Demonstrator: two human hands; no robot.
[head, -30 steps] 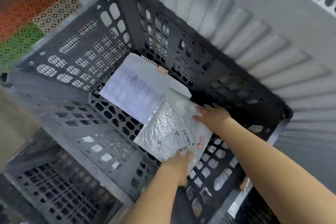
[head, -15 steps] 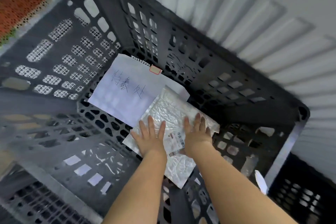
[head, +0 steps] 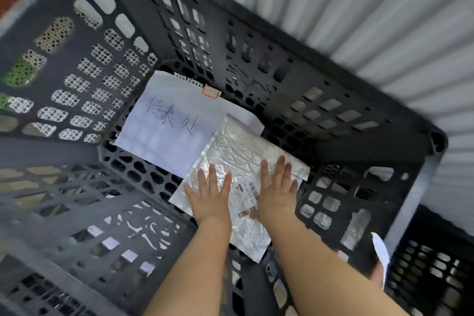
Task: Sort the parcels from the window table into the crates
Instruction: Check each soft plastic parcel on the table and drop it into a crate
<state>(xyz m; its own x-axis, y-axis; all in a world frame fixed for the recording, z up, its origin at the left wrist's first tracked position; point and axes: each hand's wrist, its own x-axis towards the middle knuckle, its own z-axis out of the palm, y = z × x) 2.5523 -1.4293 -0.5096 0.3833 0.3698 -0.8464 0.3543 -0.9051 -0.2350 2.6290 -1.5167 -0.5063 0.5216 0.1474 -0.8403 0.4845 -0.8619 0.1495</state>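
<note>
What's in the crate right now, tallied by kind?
Silver mailer: 1
Handwritten paper sheet: 1
Hands pressing flat on the mailer: 2, left hand and right hand
Total: 2 items in the crate, plus 2 hands

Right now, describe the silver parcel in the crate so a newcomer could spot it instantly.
Look into the dark slotted crate that fills the view and down to its perforated floor. The silver parcel lies there under both flat hands, left hand and right hand, its corner overlapping a white handwritten sheet. Unlike that smooth sheet, it is crinkled, shiny and carries a printed barcode label.
</note>
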